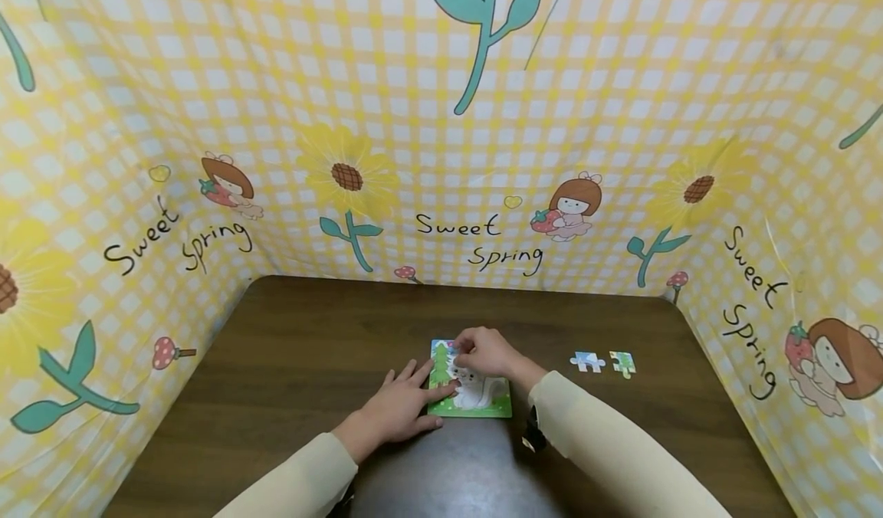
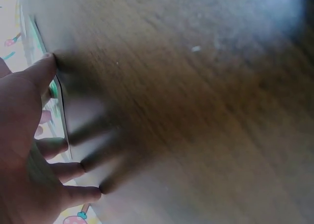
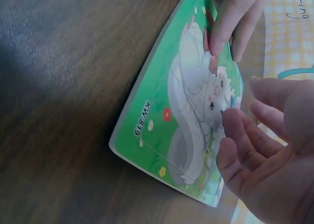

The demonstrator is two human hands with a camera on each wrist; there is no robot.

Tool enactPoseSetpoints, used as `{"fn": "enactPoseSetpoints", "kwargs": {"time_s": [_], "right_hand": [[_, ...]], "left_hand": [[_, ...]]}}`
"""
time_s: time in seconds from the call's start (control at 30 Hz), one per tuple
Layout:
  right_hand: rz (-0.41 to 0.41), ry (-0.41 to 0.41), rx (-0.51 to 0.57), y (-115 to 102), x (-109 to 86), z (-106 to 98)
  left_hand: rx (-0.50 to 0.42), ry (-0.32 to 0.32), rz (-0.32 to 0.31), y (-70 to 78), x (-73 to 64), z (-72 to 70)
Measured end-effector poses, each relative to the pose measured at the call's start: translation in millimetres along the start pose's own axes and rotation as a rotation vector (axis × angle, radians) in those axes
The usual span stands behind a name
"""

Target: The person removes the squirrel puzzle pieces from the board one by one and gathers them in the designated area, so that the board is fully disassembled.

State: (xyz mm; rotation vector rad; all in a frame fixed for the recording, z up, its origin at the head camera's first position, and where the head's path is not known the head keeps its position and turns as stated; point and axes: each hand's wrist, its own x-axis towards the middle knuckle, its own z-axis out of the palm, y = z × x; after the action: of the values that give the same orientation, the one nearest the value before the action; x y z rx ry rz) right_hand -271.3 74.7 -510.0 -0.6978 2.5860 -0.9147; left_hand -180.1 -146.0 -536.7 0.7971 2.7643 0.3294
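Observation:
A small jigsaw puzzle [image 1: 497, 409] lies on the table, showing a pale bushy-tailed animal [image 3: 184, 81] on green grass. My left hand [image 1: 396, 411] rests palm down at its left side, fingers spread, the index finger reaching over the picture. In the left wrist view, the left thumb [image 2: 41, 69] lies along the puzzle's edge. My right hand [image 1: 486, 352] is over the upper part of the puzzle with fingers bent. Seen from the right wrist, its index fingertip [image 3: 231, 120] is right at the animal's head, apart from the thumb, and no piece shows between them.
Two loose puzzle pieces lie to the right: one blue and white [image 1: 587, 362], one mostly green [image 1: 623, 362]. The dark wooden table [image 1: 310, 334] is enclosed at the back and sides by a yellow checked cloth [image 1: 441, 158].

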Motion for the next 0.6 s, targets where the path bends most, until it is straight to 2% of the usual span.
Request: {"fn": "enactPoseSetpoints", "kwargs": {"time_s": [0.23, 0.6], "right_hand": [[0.010, -0.006, 0.027, -2.6, 1.4, 1.4], [0.073, 0.008, 0.086, -9.4, 0.2, 5.3]], "left_hand": [[0.016, -0.010, -0.001, 1.8, 0.6, -5.0], [0.021, -0.037, -0.028, 5.7, 1.1, -6.3]]}}
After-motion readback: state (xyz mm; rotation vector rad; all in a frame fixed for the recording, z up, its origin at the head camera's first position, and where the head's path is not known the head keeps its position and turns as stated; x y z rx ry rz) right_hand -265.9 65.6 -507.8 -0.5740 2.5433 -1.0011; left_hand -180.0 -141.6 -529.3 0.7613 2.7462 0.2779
